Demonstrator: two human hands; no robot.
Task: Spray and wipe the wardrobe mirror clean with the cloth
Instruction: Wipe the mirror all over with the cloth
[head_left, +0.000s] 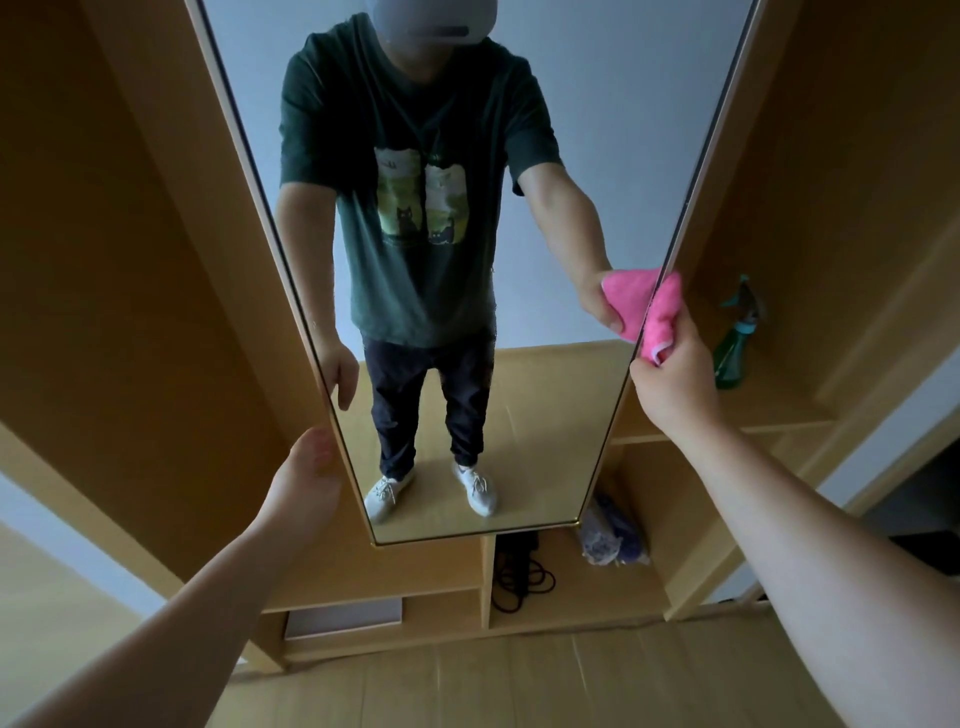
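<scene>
Right grip (675, 387) pinches the pink cloth (663, 316) on the mirror (561, 400) rim; left grip (306, 478), spread, touches the opposite rim.

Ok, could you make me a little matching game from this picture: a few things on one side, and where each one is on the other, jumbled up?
Things
1. cloth
2. spray bottle
3. left hand
4. black cable

Places
A. on the shelf to the right of the mirror
B. in the compartment under the mirror
C. gripped in the right hand at the mirror's right edge
D. against the mirror's left edge

Pairs: 1-C, 2-A, 3-D, 4-B
</scene>
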